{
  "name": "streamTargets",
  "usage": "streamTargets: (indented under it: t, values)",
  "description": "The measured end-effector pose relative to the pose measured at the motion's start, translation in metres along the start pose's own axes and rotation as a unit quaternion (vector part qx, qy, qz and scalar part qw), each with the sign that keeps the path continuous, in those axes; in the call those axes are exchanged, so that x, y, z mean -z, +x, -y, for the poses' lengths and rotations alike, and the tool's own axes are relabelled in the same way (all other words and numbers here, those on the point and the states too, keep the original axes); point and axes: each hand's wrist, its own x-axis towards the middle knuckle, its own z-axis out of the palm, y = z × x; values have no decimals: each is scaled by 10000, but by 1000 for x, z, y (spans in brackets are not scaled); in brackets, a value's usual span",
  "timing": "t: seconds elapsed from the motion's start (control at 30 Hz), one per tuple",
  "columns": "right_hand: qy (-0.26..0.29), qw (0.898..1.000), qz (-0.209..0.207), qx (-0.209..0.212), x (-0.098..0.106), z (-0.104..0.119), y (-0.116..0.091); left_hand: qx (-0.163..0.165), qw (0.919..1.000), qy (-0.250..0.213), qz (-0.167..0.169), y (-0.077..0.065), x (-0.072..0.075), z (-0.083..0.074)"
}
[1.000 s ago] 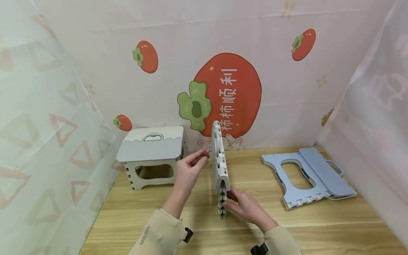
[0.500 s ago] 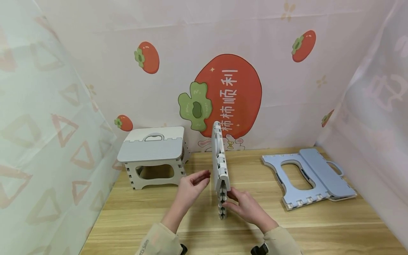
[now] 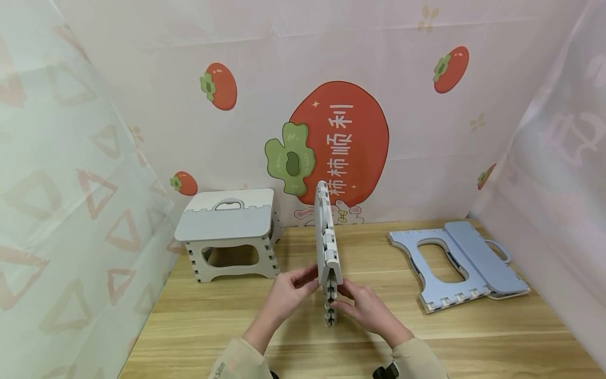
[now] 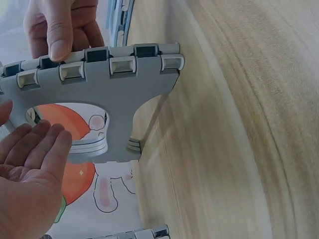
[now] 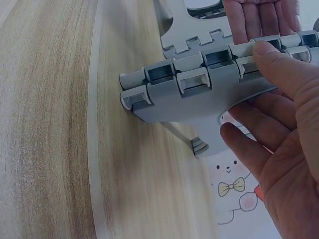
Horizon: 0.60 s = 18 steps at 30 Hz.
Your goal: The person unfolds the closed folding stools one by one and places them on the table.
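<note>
A grey-and-white folding stool [image 3: 329,247] stands on its side, edge-on to me, mid-table with its legs folded nearly flat. My right hand [image 3: 369,309] grips its lower near part from the right. In the right wrist view the thumb lies on the hinged edge and the fingers curl beneath the leg panel [image 5: 214,92] around its cutout. From the other side my left hand [image 3: 286,295] comes up to the stool, fingertips right at the panel. The left wrist view shows those fingers [image 4: 42,149] fairly straight, palm up, in front of the oval opening.
An unfolded stool [image 3: 224,223] with a grey-and-white top stands at the back left. On the right, a blue folded stool [image 3: 483,263] lies flat on the wooden table [image 3: 227,326]. A printed cloth [image 3: 402,126] hangs behind the table.
My left hand has moved down along the stool's left side and closer to its lower panel. The right hand keeps its grip, and the stool stays in place.
</note>
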Motion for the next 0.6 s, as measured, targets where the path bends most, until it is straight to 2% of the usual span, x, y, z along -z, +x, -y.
streamTargets:
  t: [0.1, 0.37, 0.6]
  values:
    - [0, 10000, -27, 32, -1, 0, 0, -49, 9998, 133, 110, -1, -2, 2]
    - [-53, 10000, -57, 52, -1, 0, -1, -286, 9992, 139, 227, -3, -6, 5]
    - [-119, 9999, -48, -55, 0, 1, -1, -222, 9989, 209, 369, -4, -7, 6]
